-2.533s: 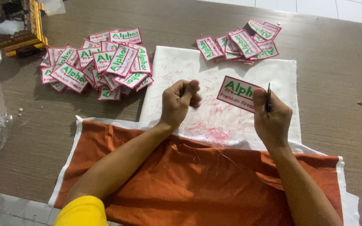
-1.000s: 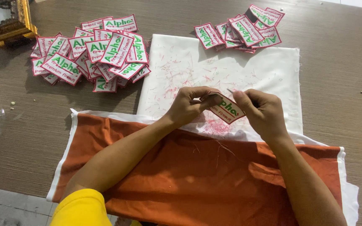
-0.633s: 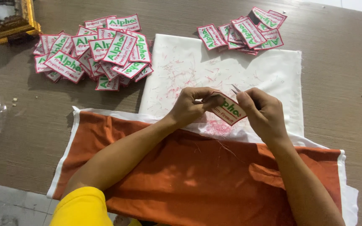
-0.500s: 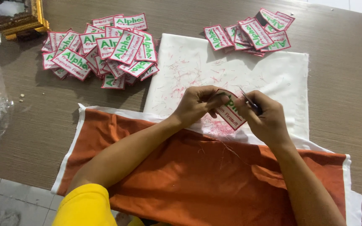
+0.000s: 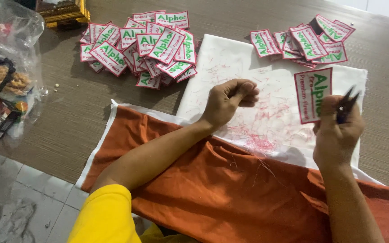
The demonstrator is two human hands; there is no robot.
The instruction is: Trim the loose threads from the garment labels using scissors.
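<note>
while my right hand [image 5: 336,135] pinches one embroidered patch [image 5: 312,95] by its lower right edge, with a small dark thread snip [image 5: 346,102] tucked in the same fist, my left hand [image 5: 228,100] is curled into a loose fist on the white cloth [image 5: 230,63], and i cannot tell if it holds a bit of thread. i judge the step to be trimming loose threads off this patch; a next move would call for turning it to check the border and bringing the snip tip close without nicking the stitching. the patch is a white rectangle with a red border and green and red lettering, held upright on its short end above the cloth. red thread clippings [image 5: 260,135] litter the cloth. farther out, an orange cloth [image 5: 230,198] covers my lap, and two heaps of patches lie on the brown table [image 5: 77,112]: a large pile [image 5: 140,45] to the left, a smaller pile [image 5: 307,40] to the right.
</note>
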